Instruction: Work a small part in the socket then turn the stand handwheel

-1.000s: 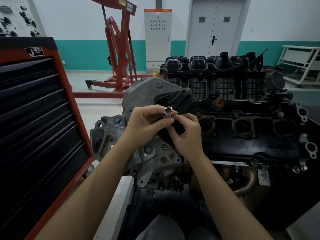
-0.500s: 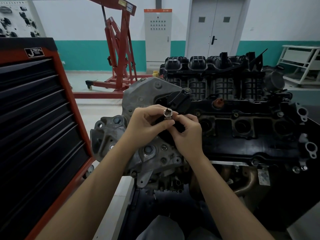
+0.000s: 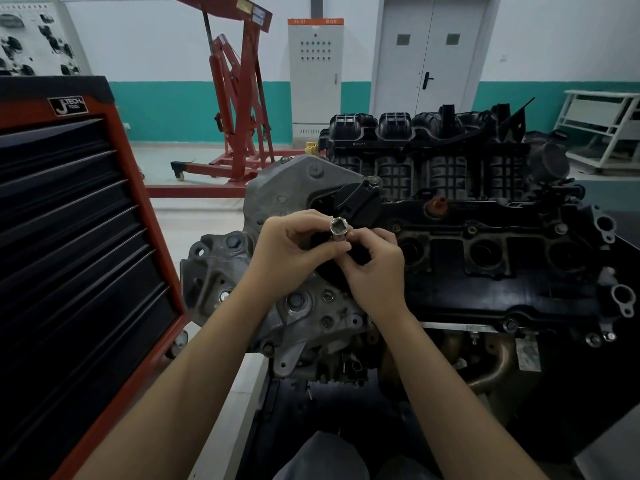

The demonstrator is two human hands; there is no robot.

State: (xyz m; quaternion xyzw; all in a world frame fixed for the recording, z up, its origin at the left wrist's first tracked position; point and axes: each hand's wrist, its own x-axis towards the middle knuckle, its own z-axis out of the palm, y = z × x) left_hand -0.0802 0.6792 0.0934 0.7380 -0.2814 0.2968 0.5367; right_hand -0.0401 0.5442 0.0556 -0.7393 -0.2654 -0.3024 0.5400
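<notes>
Our left hand [image 3: 294,251] and right hand [image 3: 375,268] still pinch the small silver metal socket [image 3: 337,230], barely shifted, above the grey-and-black car engine [image 3: 485,258]; red tool cabinet [image 3: 79,237] left, workshop behind.

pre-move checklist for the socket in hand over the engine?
1. Socket held: ok, the left hand pinches it with the square drive hole up.
2. Right hand on the socket: ok, its fingertips meet the socket's lower part; what else it holds, cannot tell.
3. Lower end of socket seated on anything: cannot tell, the fingers hide it.
4. Engine under the hands: ok, directly below the grip.
5. Tool cabinet drawers: ok, all appear closed, to the left of the arms.
6. Engine hoist: ok, parked behind, apart from the engine.
</notes>
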